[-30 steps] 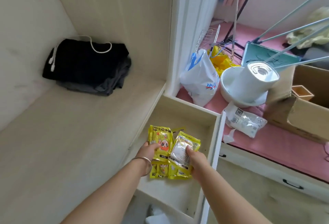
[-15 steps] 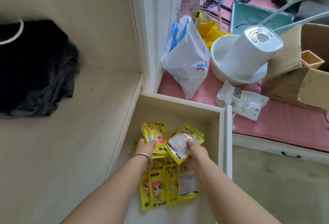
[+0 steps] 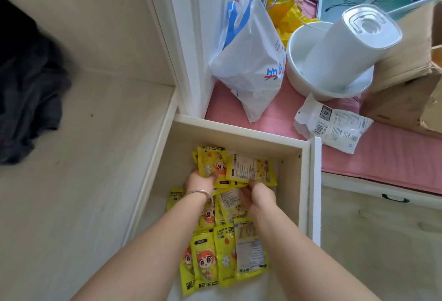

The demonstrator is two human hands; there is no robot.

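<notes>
Both hands are holding yellow warmer packets inside the open drawer [image 3: 239,130].
The left hand [image 3: 199,181] is gripping the face-up packet [image 3: 211,165], its fingers curling round the lower edge; the right hand [image 3: 260,195] is pinching the label-up packet [image 3: 248,169]. Each packet is lying at 12 o'clock from its fingers: the first is running 12 to 6, the second nearer 9 to 3. A loose pile [image 3: 222,253] is lying at 6 o'clock.

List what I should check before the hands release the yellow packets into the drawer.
1. Drawer pulled open: ok.
2. Left hand grips the cartoon-face packet: ok.
3. Right hand pinches the label-side packet: ok.
4. Both held packets inside the drawer walls: ok.
5. Held packets resting on the drawer floor: cannot tell.
6. Loose packets in a neat row: not ok, they overlap.
</notes>
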